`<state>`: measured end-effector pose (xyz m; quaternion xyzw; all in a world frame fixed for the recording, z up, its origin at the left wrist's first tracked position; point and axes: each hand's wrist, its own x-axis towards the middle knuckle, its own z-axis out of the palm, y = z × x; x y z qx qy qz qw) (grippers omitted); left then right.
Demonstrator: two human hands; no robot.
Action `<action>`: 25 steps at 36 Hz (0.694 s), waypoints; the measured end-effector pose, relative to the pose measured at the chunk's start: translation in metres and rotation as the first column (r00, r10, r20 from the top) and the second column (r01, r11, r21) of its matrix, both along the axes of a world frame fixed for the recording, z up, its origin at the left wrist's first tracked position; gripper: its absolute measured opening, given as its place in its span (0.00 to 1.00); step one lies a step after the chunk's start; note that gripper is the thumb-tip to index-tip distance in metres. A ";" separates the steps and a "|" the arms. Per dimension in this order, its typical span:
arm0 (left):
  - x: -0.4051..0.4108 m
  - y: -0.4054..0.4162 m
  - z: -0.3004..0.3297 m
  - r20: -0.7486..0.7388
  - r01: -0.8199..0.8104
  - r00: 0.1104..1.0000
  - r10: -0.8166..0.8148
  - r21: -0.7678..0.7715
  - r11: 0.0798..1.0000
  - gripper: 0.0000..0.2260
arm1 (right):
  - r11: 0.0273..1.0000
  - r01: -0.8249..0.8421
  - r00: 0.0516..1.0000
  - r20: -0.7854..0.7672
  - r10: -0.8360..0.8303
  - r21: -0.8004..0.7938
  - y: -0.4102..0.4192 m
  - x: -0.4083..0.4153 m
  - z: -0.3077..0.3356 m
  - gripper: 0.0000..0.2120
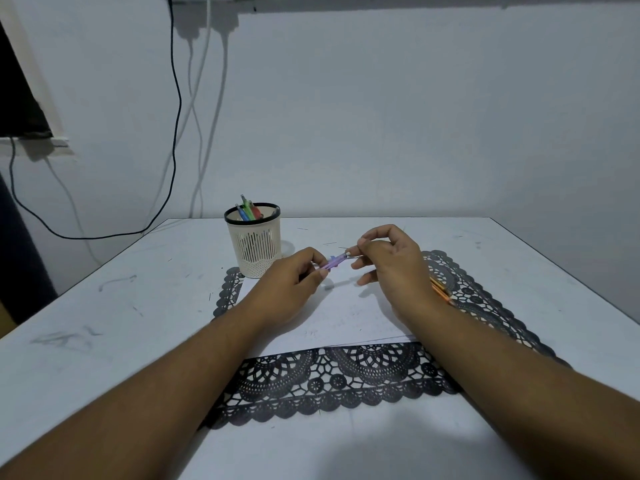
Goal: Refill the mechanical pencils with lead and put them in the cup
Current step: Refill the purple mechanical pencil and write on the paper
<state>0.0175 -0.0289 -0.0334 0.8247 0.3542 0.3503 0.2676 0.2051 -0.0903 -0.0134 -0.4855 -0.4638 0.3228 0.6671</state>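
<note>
Left hand (298, 271) pinches purple pencil (333, 263), axis slanting toward cup (254, 242) side; right hand (388, 258) fingertips closed at its upper end, lead not discernible.

Both forearms are reaching toward twelve o'clock. The left hand (294, 282) is pinching closed. The right hand (391, 261), at its two o'clock, is pinching too.

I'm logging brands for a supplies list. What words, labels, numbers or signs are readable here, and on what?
None can be read.
Purple pencil held between left hand and right hand: any print is too small and blurred.
Pencils in the cup: no legible marking.
White paper: only faint scuffs, no text.
Orange pencils behind the right wrist: nothing legible.
</note>
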 end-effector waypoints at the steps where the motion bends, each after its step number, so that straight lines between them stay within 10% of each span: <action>1: 0.000 0.000 0.000 0.000 -0.003 1.000 0.003 0.001 1.000 0.04 | 1.000 0.003 1.000 -0.004 -0.003 0.003 0.000 0.000 0.000 0.02; 25: 0.001 0.001 0.000 0.023 0.020 1.000 -0.020 0.005 1.000 0.04 | 0.999 -0.014 0.996 -0.090 0.017 0.033 0.003 0.003 -0.001 0.02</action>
